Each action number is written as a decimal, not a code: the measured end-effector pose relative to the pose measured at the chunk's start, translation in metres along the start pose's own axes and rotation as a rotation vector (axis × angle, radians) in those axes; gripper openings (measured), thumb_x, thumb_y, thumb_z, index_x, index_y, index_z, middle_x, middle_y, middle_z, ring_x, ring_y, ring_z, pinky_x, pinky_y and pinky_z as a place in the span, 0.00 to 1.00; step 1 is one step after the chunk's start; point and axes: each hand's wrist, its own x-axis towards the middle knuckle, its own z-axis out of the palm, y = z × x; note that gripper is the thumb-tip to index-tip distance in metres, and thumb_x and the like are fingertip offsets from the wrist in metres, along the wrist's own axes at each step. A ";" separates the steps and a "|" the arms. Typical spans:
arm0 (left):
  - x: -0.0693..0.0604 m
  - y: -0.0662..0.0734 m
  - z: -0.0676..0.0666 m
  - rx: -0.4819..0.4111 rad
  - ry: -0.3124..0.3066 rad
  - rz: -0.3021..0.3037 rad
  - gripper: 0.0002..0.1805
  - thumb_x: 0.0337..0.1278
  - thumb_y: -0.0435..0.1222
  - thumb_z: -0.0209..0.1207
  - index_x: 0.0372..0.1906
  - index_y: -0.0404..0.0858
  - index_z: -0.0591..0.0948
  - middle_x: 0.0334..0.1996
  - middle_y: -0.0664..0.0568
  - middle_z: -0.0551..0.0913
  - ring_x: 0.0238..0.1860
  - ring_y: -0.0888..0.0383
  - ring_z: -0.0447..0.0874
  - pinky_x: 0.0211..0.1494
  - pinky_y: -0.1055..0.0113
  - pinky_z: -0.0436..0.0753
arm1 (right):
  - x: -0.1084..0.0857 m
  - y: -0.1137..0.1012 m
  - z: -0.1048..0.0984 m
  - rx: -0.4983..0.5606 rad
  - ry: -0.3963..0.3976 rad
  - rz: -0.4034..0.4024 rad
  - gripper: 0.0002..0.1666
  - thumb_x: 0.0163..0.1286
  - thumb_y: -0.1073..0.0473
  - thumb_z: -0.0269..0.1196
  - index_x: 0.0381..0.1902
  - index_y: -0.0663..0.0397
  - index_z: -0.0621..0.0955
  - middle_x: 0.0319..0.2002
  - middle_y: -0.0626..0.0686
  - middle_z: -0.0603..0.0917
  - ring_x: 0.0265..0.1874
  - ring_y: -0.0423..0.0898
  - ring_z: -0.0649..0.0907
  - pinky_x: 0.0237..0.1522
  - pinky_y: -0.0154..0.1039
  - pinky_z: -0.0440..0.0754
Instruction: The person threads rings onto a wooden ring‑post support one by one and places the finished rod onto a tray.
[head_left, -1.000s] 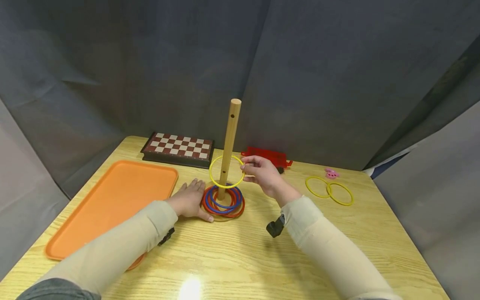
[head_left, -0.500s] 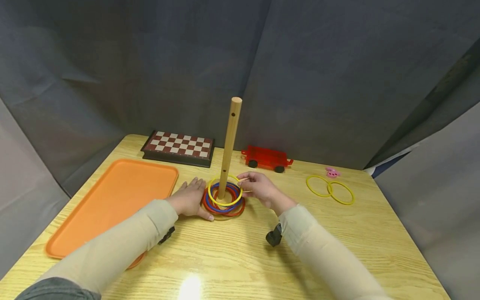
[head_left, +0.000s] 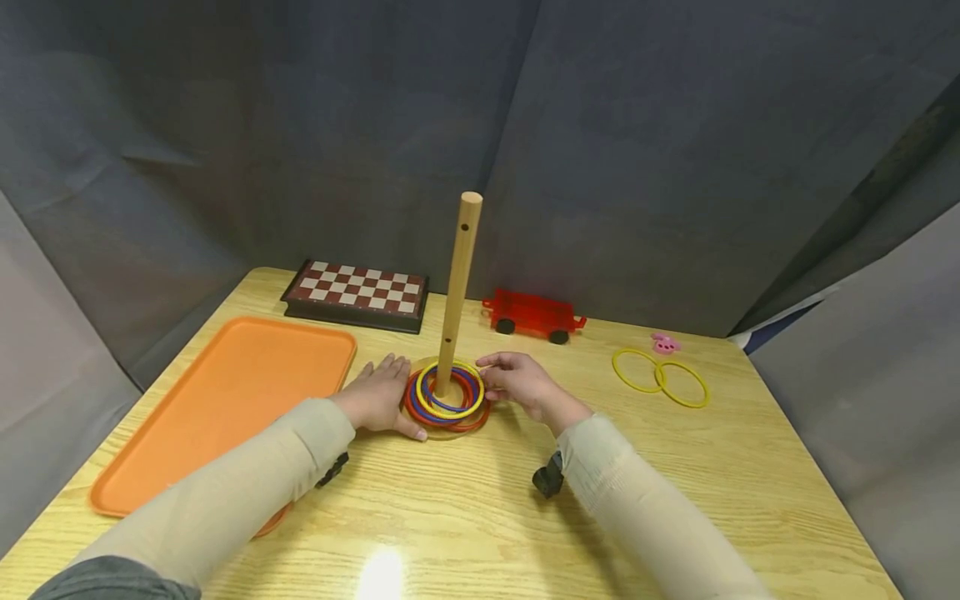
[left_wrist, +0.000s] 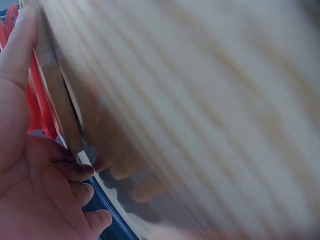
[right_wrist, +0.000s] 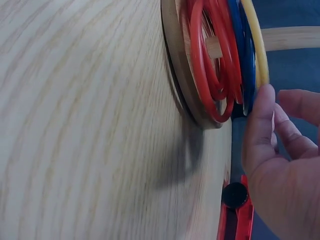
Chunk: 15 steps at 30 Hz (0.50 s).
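Note:
An upright wooden post [head_left: 459, 283] on a round wooden base [right_wrist: 207, 120] is ringed by a stack of red rings [right_wrist: 200, 65] and blue rings [right_wrist: 244, 55]. A yellow ring [head_left: 422, 398] encircles the post on top of this stack. At its right edge, the right hand [head_left: 521, 387] holds the yellow ring, thumb against the rim; in the right wrist view the index finger stands apart from the thumb. The left hand [head_left: 377, 400] rests at the left of the base, fingers extended and thumb along the near edge; the left wrist view shows its thumb beside the base.
Two overlapping yellow rings [head_left: 637, 388] lie at the right, near a small pink toy [head_left: 664, 343]. Behind the post are a red toy wagon [head_left: 534, 314] and a chessboard box [head_left: 356, 293]. An orange tray [head_left: 255, 375] covers much of the left, partly behind the left arm.
The right hand has lowered the yellow ring down the post onto the stack, coming down and slightly toward the person. The left hand has stayed beside the base.

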 end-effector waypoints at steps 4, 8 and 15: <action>0.001 0.000 0.001 -0.008 0.000 0.000 0.71 0.48 0.65 0.72 0.80 0.23 0.50 0.80 0.31 0.49 0.81 0.37 0.39 0.80 0.39 0.45 | -0.002 0.002 -0.007 -0.002 0.012 -0.024 0.23 0.75 0.69 0.54 0.64 0.77 0.74 0.43 0.58 0.81 0.37 0.44 0.81 0.46 0.38 0.85; 0.001 -0.001 0.001 -0.015 -0.002 -0.004 0.71 0.48 0.65 0.72 0.80 0.23 0.50 0.81 0.31 0.48 0.81 0.37 0.39 0.80 0.39 0.44 | -0.006 0.006 -0.025 0.003 0.040 -0.052 0.24 0.75 0.69 0.55 0.65 0.78 0.72 0.44 0.59 0.80 0.39 0.46 0.81 0.48 0.39 0.85; 0.001 -0.001 0.000 -0.010 -0.010 -0.007 0.71 0.48 0.65 0.72 0.80 0.24 0.49 0.81 0.31 0.48 0.81 0.37 0.39 0.80 0.39 0.44 | -0.017 0.019 -0.089 0.096 0.211 -0.068 0.24 0.80 0.64 0.54 0.67 0.74 0.70 0.47 0.53 0.79 0.44 0.41 0.82 0.53 0.35 0.84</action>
